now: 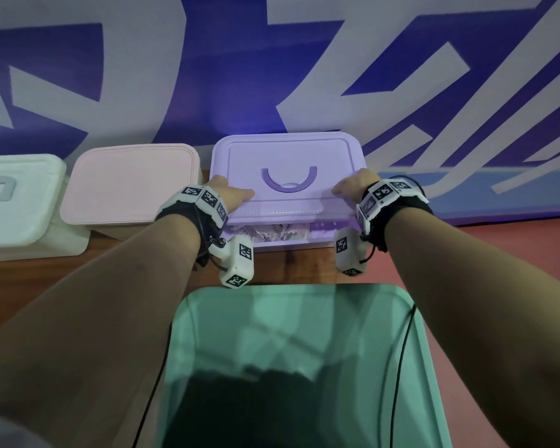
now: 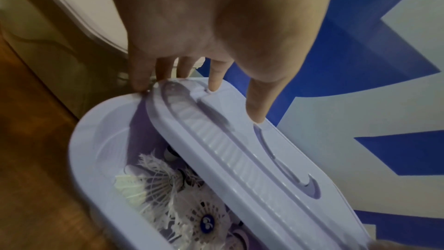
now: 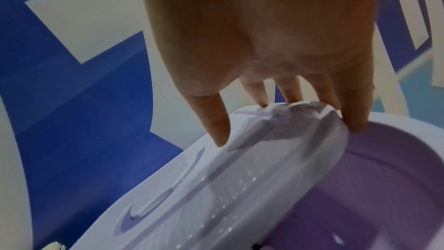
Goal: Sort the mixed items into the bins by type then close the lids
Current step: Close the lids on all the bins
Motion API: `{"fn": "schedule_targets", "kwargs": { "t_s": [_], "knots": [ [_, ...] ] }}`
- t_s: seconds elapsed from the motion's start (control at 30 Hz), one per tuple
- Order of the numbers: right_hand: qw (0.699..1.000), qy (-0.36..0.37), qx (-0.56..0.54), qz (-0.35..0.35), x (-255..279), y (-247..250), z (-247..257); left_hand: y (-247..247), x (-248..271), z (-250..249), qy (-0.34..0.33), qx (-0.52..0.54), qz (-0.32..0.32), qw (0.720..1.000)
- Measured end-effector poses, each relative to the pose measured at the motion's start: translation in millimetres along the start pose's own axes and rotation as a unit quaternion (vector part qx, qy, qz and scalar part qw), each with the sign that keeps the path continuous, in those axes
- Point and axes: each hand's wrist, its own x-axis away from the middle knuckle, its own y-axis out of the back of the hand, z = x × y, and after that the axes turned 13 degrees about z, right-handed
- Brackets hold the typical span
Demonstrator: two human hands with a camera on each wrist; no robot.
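Note:
A purple lid (image 1: pixel 288 150) with a curved handle lies tilted over the purple bin (image 1: pixel 304 246). Its near edge stands up off the rim. My left hand (image 1: pixel 233 195) grips the lid's left end, thumb on top and fingers round the edge. My right hand (image 1: pixel 353 189) grips the right end the same way. Through the gap I see white shuttlecocks (image 1: pixel 272 232) in the bin. In the left wrist view the left hand (image 2: pixel 211 83) holds the lid (image 2: pixel 240 149) above the shuttlecocks (image 2: pixel 156 183). In the right wrist view the right hand (image 3: pixel 288 102) holds the lid (image 3: pixel 240 178) over the bin (image 3: pixel 408 121).
A pink bin (image 1: pixel 130 182) with its lid on stands just left of the purple one, and a white lidded bin (image 1: pixel 17 202) is further left. An open green bin (image 1: pixel 304 287) sits between my forearms. A blue-and-white wall rises right behind the bins.

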Motion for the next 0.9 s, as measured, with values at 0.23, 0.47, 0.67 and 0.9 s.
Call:
{"fn": "schedule_targets", "kwargs": {
  "t_s": [0.23,0.47,0.67,0.9],
  "knots": [
    [0.996,-0.002,0.091,0.001,8.8,0.8,3.7,3.6,10.0,2.8,-0.012,-0.018,-0.004,1.0],
    [0.993,0.033,0.114,0.007,9.4,2.7,-9.0,-6.0,18.8,16.0,-0.021,-0.027,-0.002,0.999],
    [0.981,0.003,0.193,0.003,20.0,11.5,0.1,-1.1,25.6,19.7,-0.011,-0.041,0.018,0.999],
    [0.989,-0.007,0.145,0.024,13.6,17.6,-15.8,-2.0,27.2,24.4,-0.003,-0.059,0.04,0.997]
  ]
}}
